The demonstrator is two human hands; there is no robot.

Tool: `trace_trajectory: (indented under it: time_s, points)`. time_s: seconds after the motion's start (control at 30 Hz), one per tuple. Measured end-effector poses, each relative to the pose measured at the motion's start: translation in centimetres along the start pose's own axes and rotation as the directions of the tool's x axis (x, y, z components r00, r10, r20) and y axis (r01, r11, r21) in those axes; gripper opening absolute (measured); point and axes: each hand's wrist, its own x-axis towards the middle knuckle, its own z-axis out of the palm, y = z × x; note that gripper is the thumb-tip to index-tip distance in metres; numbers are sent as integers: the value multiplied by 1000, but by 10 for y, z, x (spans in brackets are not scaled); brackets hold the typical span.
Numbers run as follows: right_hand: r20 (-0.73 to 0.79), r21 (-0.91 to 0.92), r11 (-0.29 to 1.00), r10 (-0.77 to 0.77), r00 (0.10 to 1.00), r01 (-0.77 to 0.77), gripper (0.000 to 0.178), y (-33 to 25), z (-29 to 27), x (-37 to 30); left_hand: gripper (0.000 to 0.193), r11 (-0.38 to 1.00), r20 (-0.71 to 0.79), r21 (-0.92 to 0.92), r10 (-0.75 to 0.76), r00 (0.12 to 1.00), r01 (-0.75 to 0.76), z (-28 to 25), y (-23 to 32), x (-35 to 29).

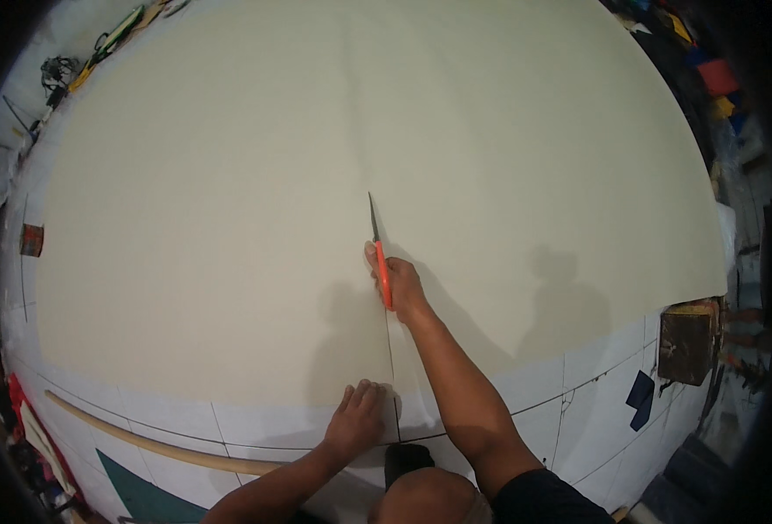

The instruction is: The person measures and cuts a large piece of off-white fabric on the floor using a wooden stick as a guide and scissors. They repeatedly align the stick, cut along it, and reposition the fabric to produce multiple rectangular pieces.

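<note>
A broad cream-coloured sheet (220, 192) lies spread over the white tiled floor, and I cannot make out whether it is cloth or something stiffer. My right hand (396, 281) grips a pair of scissors (382, 269) with orange handles, low over the middle of the sheet. Their dark blades point away from me and look nearly closed. A thin straight slit runs from the scissors back to the sheet's near edge. Just left of that slit, my left hand (357, 414) rests on the near edge, its fingers stretched forward over the sheet.
A long wooden strip (154, 439) lies on the tiles at the near left, beside a green piece (146, 489). To the right stand a dark box (687, 348) and a navy scrap (640, 400). A reddish tin (31, 240) sits by the left edge. Clutter lines both sides.
</note>
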Motion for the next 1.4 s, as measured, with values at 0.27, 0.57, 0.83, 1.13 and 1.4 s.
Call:
trace_trajectory:
  time_s: [0.27, 0.57, 0.83, 1.13, 1.4]
  points:
    - [-14, 18, 1000, -14, 1000, 14, 60, -18, 5, 30, 48, 999, 84, -36, -28, 996, 31, 0, -3, 1]
    - [-82, -183, 982, -54, 995, 38, 63, -73, 12, 112, 54, 998, 59, -61, 19, 998, -16, -1, -9, 2]
    - [-40, 11, 1000, 26, 999, -26, 63, -118, 21, 159, 51, 992, 60, -122, 10, 998, -3, -3, -8, 3]
    - [-99, -63, 998, -8, 995, 2, 64, -128, 26, 196, 50, 975, 390, -135, -110, 914, 175, -77, -1, 52]
    - [-91, -110, 993, -48, 995, 38, 67, -116, 22, 222, 48, 920, -722, 15, -261, 641, 392, -138, -158, 291]
